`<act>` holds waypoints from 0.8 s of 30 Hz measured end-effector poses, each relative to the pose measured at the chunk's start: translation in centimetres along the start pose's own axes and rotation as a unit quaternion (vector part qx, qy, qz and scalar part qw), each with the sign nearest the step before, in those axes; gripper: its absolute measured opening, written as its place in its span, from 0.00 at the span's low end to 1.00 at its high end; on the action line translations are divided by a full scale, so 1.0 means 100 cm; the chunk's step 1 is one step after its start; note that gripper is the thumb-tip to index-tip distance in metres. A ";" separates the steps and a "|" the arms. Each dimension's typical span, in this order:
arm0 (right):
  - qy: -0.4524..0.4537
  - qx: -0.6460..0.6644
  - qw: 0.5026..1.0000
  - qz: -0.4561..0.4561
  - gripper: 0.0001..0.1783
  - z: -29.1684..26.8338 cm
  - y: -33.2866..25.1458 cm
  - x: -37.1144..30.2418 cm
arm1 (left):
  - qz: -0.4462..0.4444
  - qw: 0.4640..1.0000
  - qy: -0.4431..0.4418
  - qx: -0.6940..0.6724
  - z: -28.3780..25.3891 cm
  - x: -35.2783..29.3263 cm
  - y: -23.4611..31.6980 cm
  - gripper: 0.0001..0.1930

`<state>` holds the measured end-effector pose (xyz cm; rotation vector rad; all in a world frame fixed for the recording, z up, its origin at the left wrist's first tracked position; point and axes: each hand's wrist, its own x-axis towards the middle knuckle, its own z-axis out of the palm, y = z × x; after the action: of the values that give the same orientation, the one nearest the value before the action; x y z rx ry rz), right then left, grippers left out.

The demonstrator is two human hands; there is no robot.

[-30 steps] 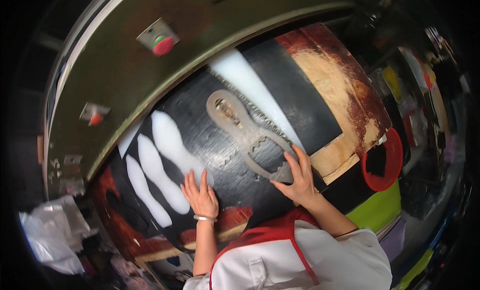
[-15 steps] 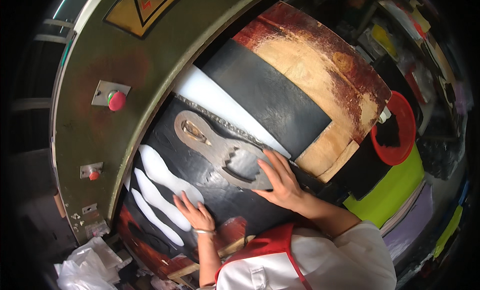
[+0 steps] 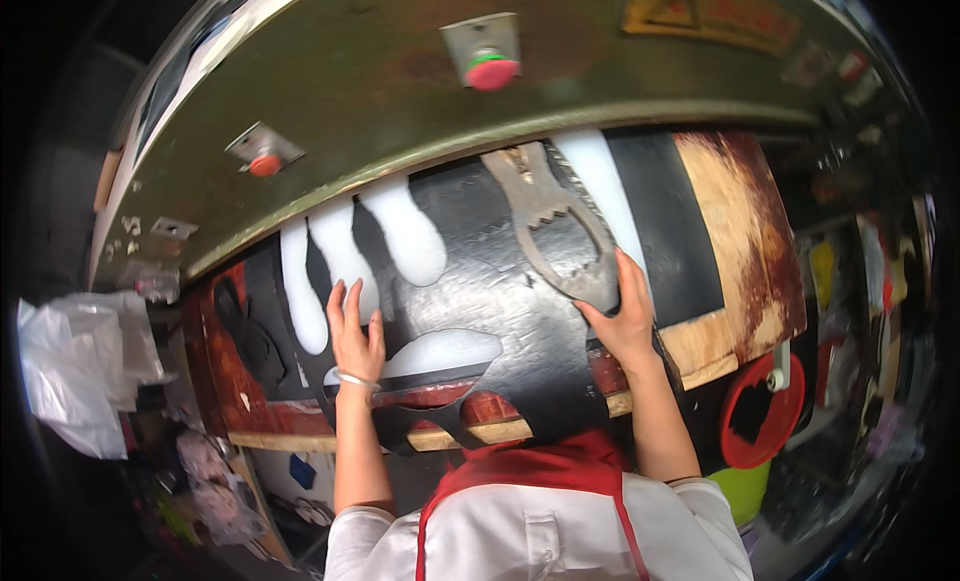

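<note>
The left hand (image 3: 354, 333) lies flat, fingers spread, on the black rubber sheet (image 3: 480, 291) (with white cut-outs); the right hand (image 3: 622, 316) presses open on the grey metal shoe-shaped cutter (image 3: 550, 226).

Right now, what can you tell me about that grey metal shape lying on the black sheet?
The grey, sole-shaped metal cutting die is a hollow outline frame with a zigzag bar across its middle and a rounded end at each tip. It looks worn and dull. It lies flat on the black rubbery sheet, its far end under the green machine head. The right hand presses on its near end.
</note>
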<state>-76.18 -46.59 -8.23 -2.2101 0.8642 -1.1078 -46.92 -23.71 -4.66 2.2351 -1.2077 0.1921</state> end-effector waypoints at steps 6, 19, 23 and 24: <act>0.037 0.072 0.994 0.074 0.49 0.016 0.000 0.001 | -0.092 0.990 0.064 0.083 -0.065 -0.070 -0.062 0.23; -0.001 0.118 0.979 0.167 0.55 0.019 -0.005 0.018 | -0.275 0.958 0.077 -0.016 -0.055 -0.109 -0.100 0.21; 0.005 0.150 0.978 0.143 0.48 0.019 -0.002 0.025 | -0.273 0.960 0.061 0.000 -0.059 -0.092 -0.098 0.22; 0.023 0.223 0.963 0.152 0.44 0.019 0.002 0.027 | -0.258 0.965 0.053 -0.005 -0.061 -0.088 -0.098 0.22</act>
<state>-73.38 -48.36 -8.04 -1.6286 0.8409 -1.0807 -43.26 -9.90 -7.26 2.4098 -0.5393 0.0953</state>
